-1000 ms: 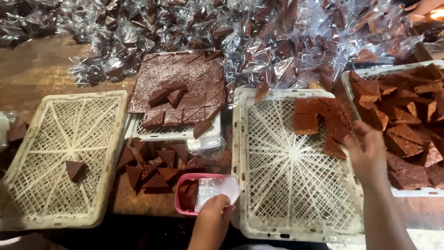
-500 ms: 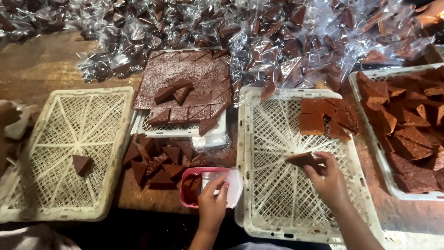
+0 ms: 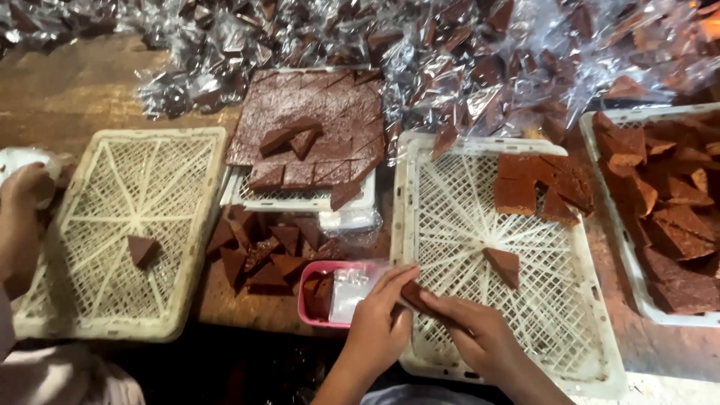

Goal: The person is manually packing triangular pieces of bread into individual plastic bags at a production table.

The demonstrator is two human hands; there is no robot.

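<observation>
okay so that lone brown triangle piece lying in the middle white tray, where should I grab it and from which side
Probably from above, pinching the two long slanted edges of the triangle piece near its wide end, thumb on one and fingers on the other. It lies flat on the white tray mesh with open space all round, so nothing blocks a top approach. The narrow tip looks likelier to crumble.

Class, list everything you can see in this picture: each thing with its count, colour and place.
Wrapped pieces: many, brown in clear film, heaped along the back.
Cut slab: one, brown, on a white tray, centre.
Lattice trays: three cream or white, left, middle, right.
Loose triangles: several, brown, on the table.
Pink tub: one, front centre.
Co-worker's hand: far left.
Left hand: on a clear wrapper.
Right hand: holds a brown piece.
</observation>
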